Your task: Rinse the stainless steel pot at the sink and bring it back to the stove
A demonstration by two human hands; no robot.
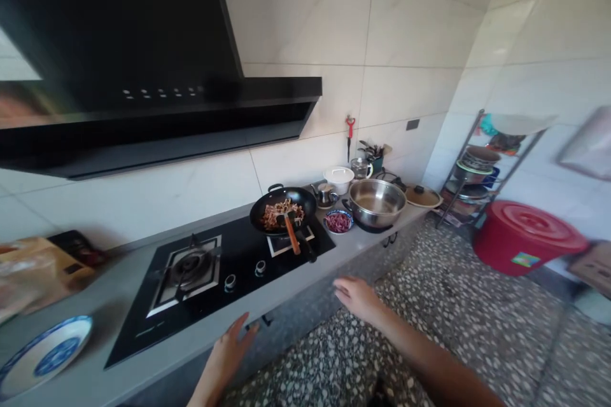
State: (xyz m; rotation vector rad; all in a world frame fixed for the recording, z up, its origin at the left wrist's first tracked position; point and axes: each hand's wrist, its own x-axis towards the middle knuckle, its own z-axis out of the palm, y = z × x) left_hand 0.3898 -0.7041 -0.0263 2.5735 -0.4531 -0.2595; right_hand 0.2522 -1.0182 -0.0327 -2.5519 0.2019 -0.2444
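My left hand (230,351) hovers in front of the counter's front edge, thumb and fingers apart, holding nothing. To its right, my right hand (357,296) is held out over the floor before the cabinet, fingers loosely bent and nothing seen in it. Neither hand touches anything. Beyond them a black wok (258,208) sits on the right burner of the gas stove (241,254), with chopped, browned meat-like food (272,215) inside. A spatula with a wooden handle (291,233) rests in the wok, beside the wok's black handle (307,248). Right of it stands a bowl of reddish-purple chopped food (338,222).
A steel pot (377,216), white lidded pot (338,178) and glass lid (424,196) stand on the right counter. A blue-and-white plate (79,331) lies at left. The range hood (277,105) overhangs the stove. A red lidded bucket (501,245) stands by a rack (465,184).
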